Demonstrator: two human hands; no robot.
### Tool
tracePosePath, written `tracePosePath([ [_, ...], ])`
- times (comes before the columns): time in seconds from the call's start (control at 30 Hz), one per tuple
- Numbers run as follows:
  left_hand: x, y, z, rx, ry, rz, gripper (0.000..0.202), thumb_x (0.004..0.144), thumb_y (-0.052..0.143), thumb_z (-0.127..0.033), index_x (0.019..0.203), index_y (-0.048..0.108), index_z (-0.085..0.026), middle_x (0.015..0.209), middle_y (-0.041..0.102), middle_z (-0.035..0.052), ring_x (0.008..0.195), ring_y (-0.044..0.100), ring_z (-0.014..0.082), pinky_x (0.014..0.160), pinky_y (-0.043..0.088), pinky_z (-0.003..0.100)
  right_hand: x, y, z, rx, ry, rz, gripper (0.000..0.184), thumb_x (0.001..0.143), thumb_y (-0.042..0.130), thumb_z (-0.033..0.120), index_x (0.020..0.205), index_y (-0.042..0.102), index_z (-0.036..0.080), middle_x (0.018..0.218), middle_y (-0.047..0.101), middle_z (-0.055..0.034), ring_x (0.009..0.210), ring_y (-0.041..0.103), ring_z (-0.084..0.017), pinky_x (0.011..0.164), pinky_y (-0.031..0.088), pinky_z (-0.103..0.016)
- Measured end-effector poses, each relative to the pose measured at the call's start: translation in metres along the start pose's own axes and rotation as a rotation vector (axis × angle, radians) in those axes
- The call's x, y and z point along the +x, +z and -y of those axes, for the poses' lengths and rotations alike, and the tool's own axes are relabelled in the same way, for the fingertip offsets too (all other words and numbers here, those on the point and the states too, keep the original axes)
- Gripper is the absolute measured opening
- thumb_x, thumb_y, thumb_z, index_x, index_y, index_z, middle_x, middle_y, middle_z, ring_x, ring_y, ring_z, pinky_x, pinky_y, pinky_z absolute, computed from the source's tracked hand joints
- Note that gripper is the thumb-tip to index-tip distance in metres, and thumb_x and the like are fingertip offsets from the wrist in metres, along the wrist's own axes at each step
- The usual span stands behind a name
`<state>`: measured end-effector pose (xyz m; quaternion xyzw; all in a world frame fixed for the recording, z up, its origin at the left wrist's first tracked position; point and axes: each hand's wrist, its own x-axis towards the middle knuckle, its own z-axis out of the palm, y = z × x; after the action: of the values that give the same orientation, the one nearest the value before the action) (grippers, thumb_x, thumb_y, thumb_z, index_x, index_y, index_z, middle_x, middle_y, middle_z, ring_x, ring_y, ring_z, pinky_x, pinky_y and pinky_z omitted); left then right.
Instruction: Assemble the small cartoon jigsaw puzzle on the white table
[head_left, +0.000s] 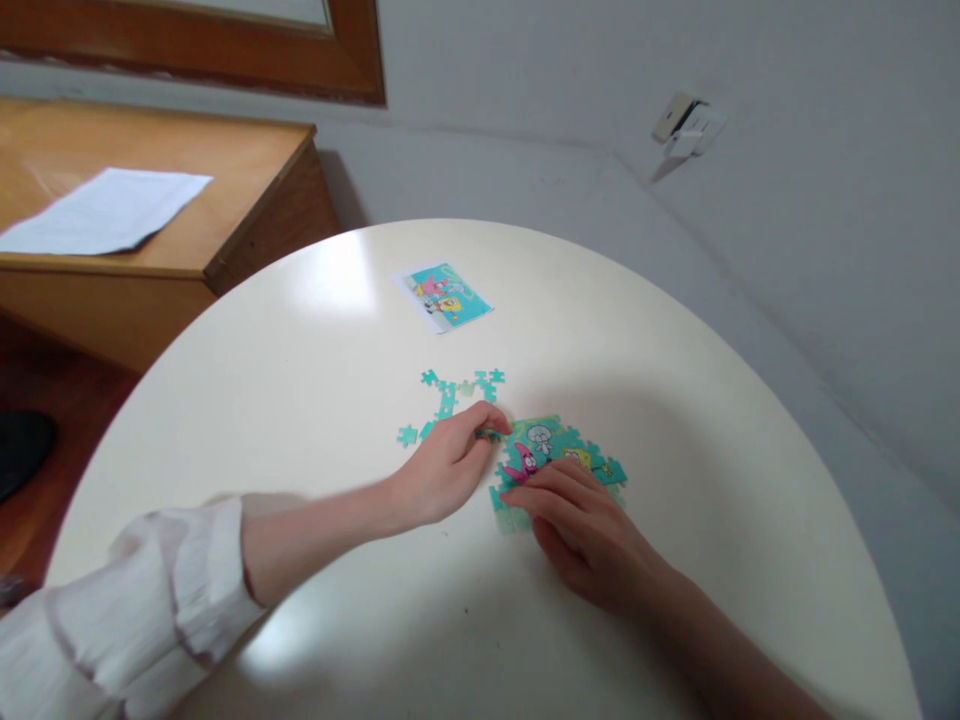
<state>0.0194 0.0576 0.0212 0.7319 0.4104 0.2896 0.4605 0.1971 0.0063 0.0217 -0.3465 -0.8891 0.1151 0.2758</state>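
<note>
A partly joined jigsaw puzzle (540,438) lies on the table, with pink, pale and yellow cartoon figures on teal. My left hand (448,462) is at its upper left edge, thumb and forefinger closed on a small puzzle piece (491,435) that is mostly hidden by the fingers. Across the puzzle's lower part rests my right hand (589,525), fingers stretched out and lying on the joined pieces, covering some of the picture. Beyond my left hand are several loose teal pieces (448,400), some linked in a strip. One single piece (407,435) sits left of them.
A printed picture card (450,295) with the same cartoon figures lies farther back on the round white table (600,320). To the left stands a wooden desk (247,150) with white paper (112,210) on it. A wall socket (686,122) is at upper right.
</note>
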Motion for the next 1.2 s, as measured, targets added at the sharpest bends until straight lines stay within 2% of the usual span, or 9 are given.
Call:
tracePosePath([
  [0.27,0.0002,-0.0002,-0.0004,0.009,-0.011,0.003,0.026,0.072,0.030,-0.013,0.088,0.051,-0.018,0.088,0.061,0.0027,0.086,0.055,0.0161,0.082,0.044,0.031,-0.0016,0.0036,-0.0031,-0.006,0.055,0.114,0.022,0.078,0.042,0.005,0.083,0.058,0.020,0.078,0.060,-0.0047,0.073,0.051,-0.016,0.067,0.042,-0.029],
  [0.43,0.0003,-0.0002,0.0002,0.004,-0.012,-0.002,0.027,0.071,0.030,-0.012,0.088,0.051,-0.018,0.089,0.061,0.0030,0.085,0.055,0.0160,0.082,0.044,0.031,-0.0026,0.0033,-0.0035,-0.016,0.056,0.013,0.022,0.080,0.041,0.007,0.090,0.056,0.020,0.080,0.061,-0.0049,0.075,0.052,-0.017,0.070,0.043,-0.031],
  [0.53,0.0003,-0.0005,-0.0003,0.002,-0.017,0.005,0.027,0.071,0.030,-0.012,0.088,0.051,-0.018,0.088,0.061,0.0028,0.085,0.055,0.0159,0.082,0.044,0.031,-0.0026,0.0022,-0.0047,-0.018,0.072,-0.069,0.019,0.080,0.043,0.007,0.087,0.055,0.019,0.077,0.059,-0.0047,0.073,0.051,-0.017,0.068,0.043,-0.030],
  [0.67,0.0004,-0.0003,-0.0002,0.007,-0.022,-0.001,0.027,0.072,0.030,-0.012,0.088,0.051,-0.018,0.088,0.061,0.0030,0.085,0.055,0.0159,0.082,0.044,0.031,-0.0027,0.0037,-0.0071,-0.035,0.082,-0.020,0.016,0.080,0.044,0.009,0.075,0.055,0.019,0.072,0.057,-0.0041,0.071,0.049,-0.016,0.066,0.041,-0.029],
  [0.8,0.0005,0.0000,0.0005,0.008,-0.020,0.001,0.027,0.072,0.030,-0.012,0.088,0.052,-0.017,0.089,0.061,0.0033,0.085,0.055,0.0162,0.082,0.044,0.031,-0.0038,0.0063,-0.0082,-0.041,0.107,0.013,0.016,0.081,0.044,0.009,0.074,0.055,0.019,0.072,0.057,-0.0040,0.071,0.049,-0.016,0.066,0.041,-0.030],
  [1.03,0.0002,0.0003,0.0009,0.021,-0.025,0.008,0.028,0.072,0.030,-0.012,0.090,0.052,-0.017,0.088,0.062,0.0027,0.085,0.056,0.0162,0.081,0.043,0.030,-0.0041,0.0015,-0.0070,-0.027,0.082,-0.122,0.016,0.080,0.043,0.009,0.079,0.056,0.019,0.074,0.058,-0.0046,0.070,0.049,-0.016,0.064,0.042,-0.029],
  [1.2,0.0004,0.0010,0.0030,0.009,-0.017,0.008,0.028,0.072,0.030,-0.014,0.089,0.052,-0.017,0.089,0.062,0.0036,0.086,0.056,0.0175,0.081,0.043,0.032,-0.0035,0.0030,-0.0095,-0.062,0.076,0.018,0.017,0.081,0.043,0.011,0.071,0.055,0.019,0.068,0.057,-0.0034,0.068,0.050,-0.016,0.064,0.041,-0.030],
])
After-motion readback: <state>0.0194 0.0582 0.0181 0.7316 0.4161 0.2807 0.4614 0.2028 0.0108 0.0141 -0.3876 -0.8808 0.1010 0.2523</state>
